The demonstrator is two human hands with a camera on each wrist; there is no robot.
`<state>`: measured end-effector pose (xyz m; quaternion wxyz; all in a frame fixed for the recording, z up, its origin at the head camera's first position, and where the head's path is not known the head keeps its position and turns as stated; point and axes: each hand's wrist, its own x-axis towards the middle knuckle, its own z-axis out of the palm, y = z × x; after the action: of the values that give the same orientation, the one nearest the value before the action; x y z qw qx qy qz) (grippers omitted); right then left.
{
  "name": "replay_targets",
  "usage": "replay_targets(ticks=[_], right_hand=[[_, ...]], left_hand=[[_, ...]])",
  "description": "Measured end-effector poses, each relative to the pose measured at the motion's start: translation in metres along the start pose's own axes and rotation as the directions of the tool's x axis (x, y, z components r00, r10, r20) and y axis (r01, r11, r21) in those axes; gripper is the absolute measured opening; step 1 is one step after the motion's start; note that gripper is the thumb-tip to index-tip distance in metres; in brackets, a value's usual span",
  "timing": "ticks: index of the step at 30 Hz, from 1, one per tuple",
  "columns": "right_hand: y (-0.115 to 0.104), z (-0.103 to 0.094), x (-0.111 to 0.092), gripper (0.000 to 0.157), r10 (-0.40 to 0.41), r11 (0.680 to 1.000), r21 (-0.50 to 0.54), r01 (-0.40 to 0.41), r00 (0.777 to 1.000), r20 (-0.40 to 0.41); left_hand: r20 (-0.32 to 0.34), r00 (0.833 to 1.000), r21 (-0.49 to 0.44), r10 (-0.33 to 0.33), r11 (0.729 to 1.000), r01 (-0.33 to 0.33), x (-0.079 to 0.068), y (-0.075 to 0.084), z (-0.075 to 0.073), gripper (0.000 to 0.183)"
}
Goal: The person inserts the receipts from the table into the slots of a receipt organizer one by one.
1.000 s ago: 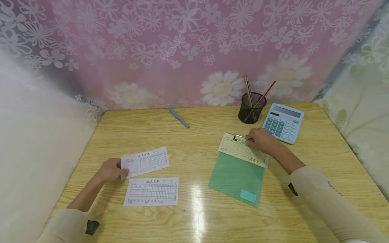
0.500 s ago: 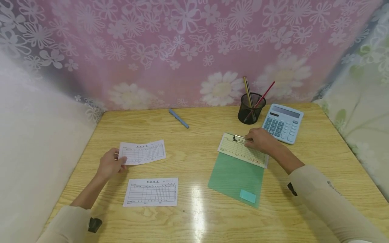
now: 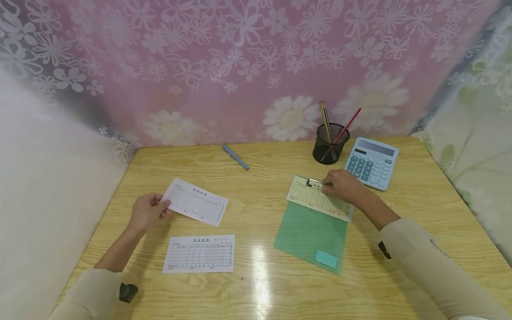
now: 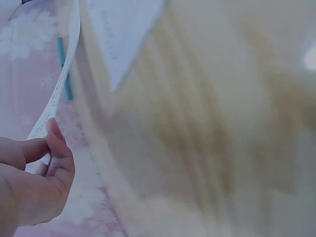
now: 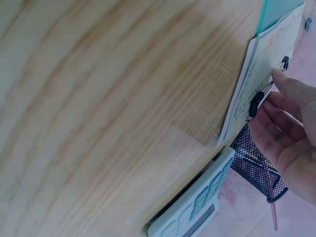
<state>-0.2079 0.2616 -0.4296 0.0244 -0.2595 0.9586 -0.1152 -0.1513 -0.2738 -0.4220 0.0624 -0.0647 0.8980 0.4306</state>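
In the head view my left hand (image 3: 147, 212) pinches a white printed receipt slip (image 3: 198, 202) at its left end, thumb on top. The slip is raised and tilted above the table. Nearer to me a second white receipt slip (image 3: 198, 254) lies flat. On the right, my right hand (image 3: 344, 184) grips the metal clip (image 5: 269, 89) of a green clipboard (image 3: 306, 235), thumb on one side and fingers on the other. Under the clip lies a yellow receipt slip (image 3: 312, 195) with white paper showing beneath it. My right hand covers part of the clip.
A light blue calculator (image 3: 372, 162) lies just beyond my right hand. Beside it stands a black mesh cup (image 3: 330, 144) holding several pencils. A blue pen (image 3: 235, 157) lies near the table's back edge. A pale blue label (image 3: 326, 258) marks the clipboard's lower corner.
My left hand has lifted the slip and moved it away from me. The slip has turned so its right end now points down toward the right. My right hand stays at the clip.
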Motion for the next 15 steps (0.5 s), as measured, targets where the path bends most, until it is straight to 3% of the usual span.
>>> replay_targets(ticks=[3, 7, 12, 15], right_hand=[[0.0, 0.0, -0.001, 0.021, -0.001, 1.0, -0.003, 0.001, 1.0, -0.007], [-0.001, 0.0, 0.0, 0.019, 0.001, 1.0, -0.003, -0.001, 1.0, -0.005], [-0.001, 0.0, 0.0, 0.02, 0.006, 1.0, -0.001, -0.006, 1.0, -0.007], [-0.001, 0.001, 0.0, 0.021, 0.003, 1.0, -0.002, -0.003, 1.0, -0.006]], left_hand=[[-0.024, 0.996, -0.017, 0.081, 0.997, -0.081, 0.005, 0.009, 0.0, 0.031], [-0.033, 0.986, -0.06, 0.16, 0.985, -0.162, 0.006, 0.035, 0.002, 0.03], [-0.004, 0.98, -0.137, 0.2, 0.971, -0.198, 0.006, 0.072, 0.015, 0.029], [0.052, 0.977, -0.17, 0.209, 0.965, -0.198, 0.008, 0.089, 0.03, 0.027]])
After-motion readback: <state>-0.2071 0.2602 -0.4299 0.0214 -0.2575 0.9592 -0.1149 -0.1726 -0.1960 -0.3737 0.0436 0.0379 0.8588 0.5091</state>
